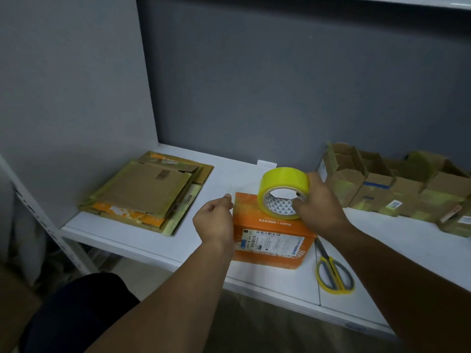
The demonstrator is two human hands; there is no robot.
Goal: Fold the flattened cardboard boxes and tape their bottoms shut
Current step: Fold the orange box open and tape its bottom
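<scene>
An orange folded box (pixel 270 240) stands on the white table (pixel 224 174) in front of me, a shipping label on its near side. My right hand (pixel 321 207) grips a yellow tape roll (pixel 283 184) held on edge over the box's top, fingers through its core. At the box's left top edge, my left hand (pixel 216 220) has thumb and fingers pinched together; whether a tape end is between them is too faint to tell. A stack of flattened boxes (pixel 145 192) lies at the left.
Yellow-and-grey scissors (pixel 332 271) lie on the table right of the orange box. A row of assembled taped brown boxes (pixel 392 184) stands along the back right. Grey walls close off the left and back. My dark-clad knee (pixel 84 309) is under the table's front edge.
</scene>
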